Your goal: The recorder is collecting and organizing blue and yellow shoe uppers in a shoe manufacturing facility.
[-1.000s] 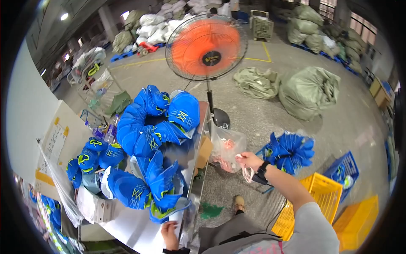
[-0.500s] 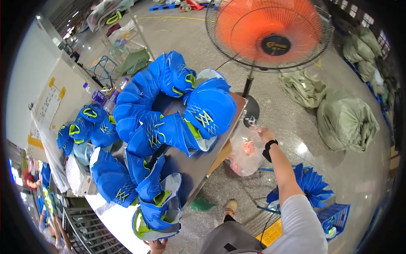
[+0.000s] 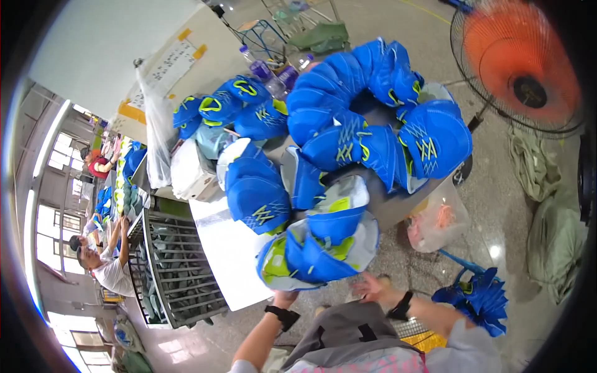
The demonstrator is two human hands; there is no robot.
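- Since half a second ago, right hand (image 3: 371, 288) has left the clear plastic bag of pink scraps (image 3: 437, 222) and pulled back to the body; view has swung down onto the table (image 3: 227, 248).
- Left hand (image 3: 285, 297) sits under the near stack of blue caps with lime-yellow lining (image 3: 317, 248); fingers are hidden by the stack, so grip can't be told. Black watch on that wrist.
- Right hand is just below the stack's right edge, fingers look loosely spread, holding nothing I can make out; slight blur.
- The stack lies nested, overhanging the near table edge, touching the hands' side.
- My read on doing it well: support the stack from below with the left, bring the right onto the far side before lifting; nested caps slide apart if taken one-handed.
- Around: a long curved row of blue embroidered caps (image 3: 348, 112) loops across the table top; more blue caps with lime logos (image 3: 217, 105) at the far left; white cardboard box (image 3: 189, 174) beside them.
- In the way: single blue caps (image 3: 258, 199) sit right against the stack, easy to drag off.
- Off table: orange pedestal fan (image 3: 519, 62), a bundle of blue caps on the floor (image 3: 482, 298), grey wire rack (image 3: 177, 267), green sacks (image 3: 553, 236).
- Other people work at far left, well apart.
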